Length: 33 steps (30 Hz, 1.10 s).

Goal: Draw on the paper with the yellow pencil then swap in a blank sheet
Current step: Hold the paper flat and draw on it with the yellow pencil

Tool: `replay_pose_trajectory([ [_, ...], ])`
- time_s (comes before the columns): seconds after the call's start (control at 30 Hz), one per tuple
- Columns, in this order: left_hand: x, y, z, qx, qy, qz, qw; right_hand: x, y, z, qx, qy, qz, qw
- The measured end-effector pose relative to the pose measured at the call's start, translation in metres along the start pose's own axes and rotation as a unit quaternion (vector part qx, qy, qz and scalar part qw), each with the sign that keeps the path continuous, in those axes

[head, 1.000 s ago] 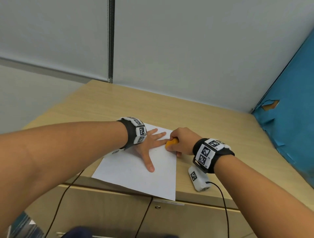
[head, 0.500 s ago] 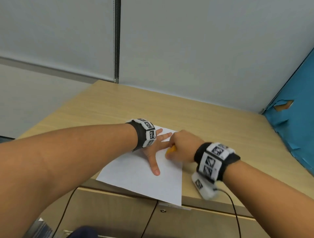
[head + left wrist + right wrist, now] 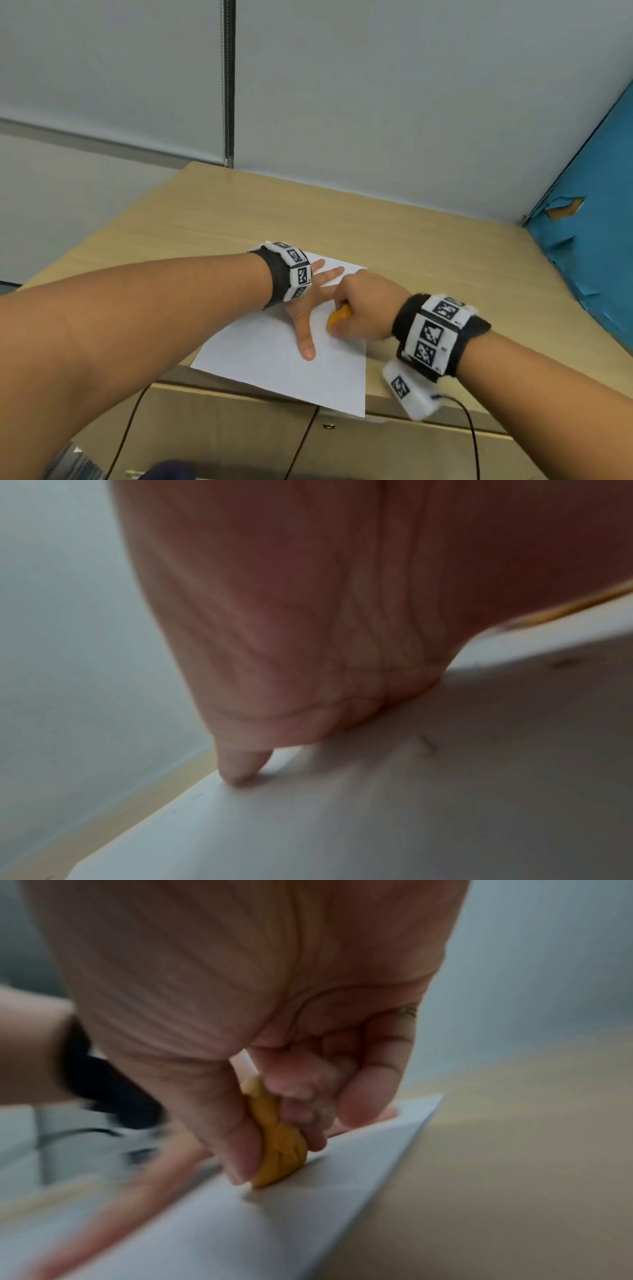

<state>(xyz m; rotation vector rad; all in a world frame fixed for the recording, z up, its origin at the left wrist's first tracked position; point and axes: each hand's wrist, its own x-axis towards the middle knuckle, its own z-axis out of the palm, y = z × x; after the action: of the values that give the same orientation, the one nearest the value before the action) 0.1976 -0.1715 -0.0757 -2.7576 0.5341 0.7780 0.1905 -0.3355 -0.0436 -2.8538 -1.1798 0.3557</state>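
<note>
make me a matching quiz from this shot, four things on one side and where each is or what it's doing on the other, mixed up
Things:
1. left hand
2. right hand
3. paper
4. white box

States:
A. lies on the desk, one corner past the front edge
B. hangs under the right wrist, with a black cable
C. lies flat on the sheet, fingers spread
D. grips the yellow pencil, its end on the sheet

Pairs: 1-C, 2-D, 3-A, 4-B
</note>
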Motion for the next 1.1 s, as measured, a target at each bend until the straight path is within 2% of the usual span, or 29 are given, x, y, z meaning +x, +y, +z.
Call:
replay_pose_trajectory([
  [0.03,0.002,-0.002,0.002,-0.002,0.002,0.000,1.000,0.006,0.011,-0.004,-0.003,0.023,0.027,0.999],
  [0.1,0.003,-0.001,0.002,-0.008,0.001,-0.006,1.000,0.009,0.015,-0.003,0.007,0.045,0.033,0.998],
  [0.23,0.005,-0.004,0.001,-0.001,0.000,-0.004,1.000,-0.016,-0.018,0.013,0.009,-0.030,-0.052,0.998],
  [0.3,0.006,-0.006,0.003,-0.007,0.007,0.000,1.000,-0.008,-0.005,0.005,0.005,-0.017,-0.017,1.000],
  [0.37,0.007,-0.007,0.006,-0.007,0.015,-0.003,1.000,0.005,0.013,-0.002,0.003,0.027,0.038,0.999],
  [0.43,0.006,-0.005,0.006,-0.007,0.014,-0.004,1.000,0.004,0.009,0.001,0.011,0.044,0.045,0.998],
  [0.57,0.005,-0.005,0.003,-0.003,0.008,-0.003,1.000,-0.013,-0.016,0.012,0.025,-0.039,-0.021,0.999],
  [0.7,0.006,-0.007,0.010,0.002,0.031,-0.004,0.999,0.013,0.008,-0.003,0.013,0.021,0.054,0.998],
  [0.77,0.006,-0.006,0.012,-0.003,0.031,-0.006,0.999,0.022,0.013,-0.002,0.043,0.046,0.075,0.995],
  [0.83,0.005,-0.005,0.009,0.002,0.028,-0.007,1.000,0.018,0.003,0.002,0.053,0.039,0.059,0.996],
  [0.93,-0.005,-0.004,0.005,-0.006,0.017,-0.001,1.000,0.005,-0.020,0.006,0.039,-0.021,-0.015,0.999],
  [0.97,-0.007,-0.003,0.004,-0.014,0.018,0.001,1.000,0.005,-0.022,0.003,0.032,-0.030,-0.017,0.999],
  [1.1,-0.003,-0.001,0.007,-0.018,0.042,0.008,0.999,0.028,0.002,-0.008,0.010,0.026,0.066,0.997],
])
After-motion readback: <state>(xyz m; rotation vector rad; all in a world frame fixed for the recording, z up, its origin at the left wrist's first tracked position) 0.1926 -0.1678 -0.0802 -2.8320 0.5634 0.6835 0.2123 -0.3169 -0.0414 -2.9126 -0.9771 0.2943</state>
